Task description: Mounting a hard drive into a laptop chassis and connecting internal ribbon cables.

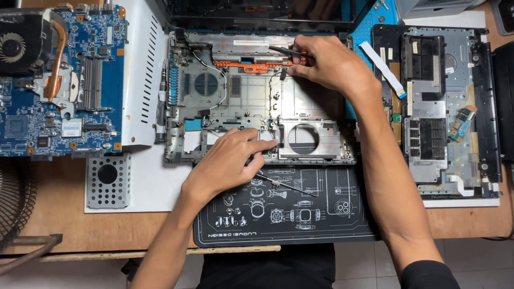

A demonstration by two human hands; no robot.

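Right hand [329, 63] pinching a black tool [286, 51] over the laptop base shell [241, 96]. Left hand [230, 160] resting loosely curled on its front edge, gripping nothing.

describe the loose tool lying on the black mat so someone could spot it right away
Start at the grey laptop shell in the middle, then drop to the black work mat below it. Just under the left hand lies a thin dark screwdriver, slanting across the white diagrams.
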